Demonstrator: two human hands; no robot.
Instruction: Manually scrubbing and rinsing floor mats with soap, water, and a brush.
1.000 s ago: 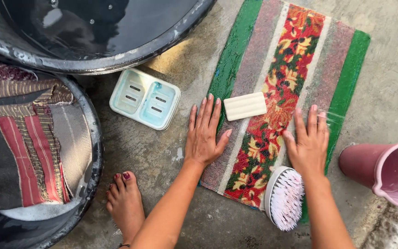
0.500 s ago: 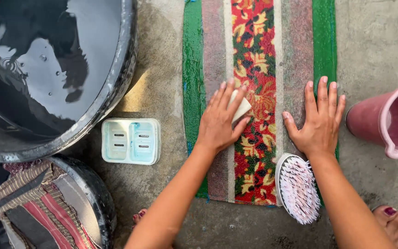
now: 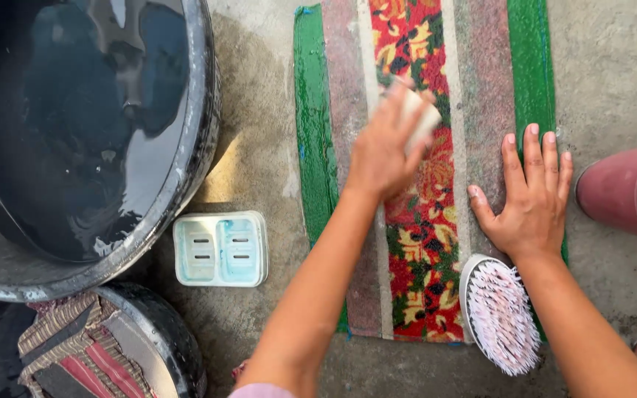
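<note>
1. Head view looks straight down on a striped mat [image 3: 481, 110] spread flat on the concrete floor [image 3: 259, 147], its pile glistening wet, so it lies open for work across its whole face.
2. Left hand [image 3: 388, 151] is closed round a pale bar of soap [image 3: 423, 116], fingers curled over the top of it, pressing it down onto the mat's red flowered centre stripe; the hand is blurred, a sign of a rubbing stroke.
3. Right hand [image 3: 528, 199] lies flat with fingers spread, gripping nothing, on the mat's right side near the green border. My read: it pins the mat so the soap's drag cannot bunch it up.
4. Scrub brush [image 3: 501, 313] rests bristles-up at the mat's near right corner, just beside the right wrist, parked within easy reach.
5. Empty double soap dish [image 3: 221, 249] sits off the mat's left edge, clear of the wet pile.
6. Big dark tub of water [image 3: 75, 133] stands farther left of the mat; a second tub holding striped cloths [image 3: 75, 354] is below it.
7. Pink jug [image 3: 628, 195] lies on its side, mouth open, just right of the mat's green edge, close to the right hand's fingertips.
</note>
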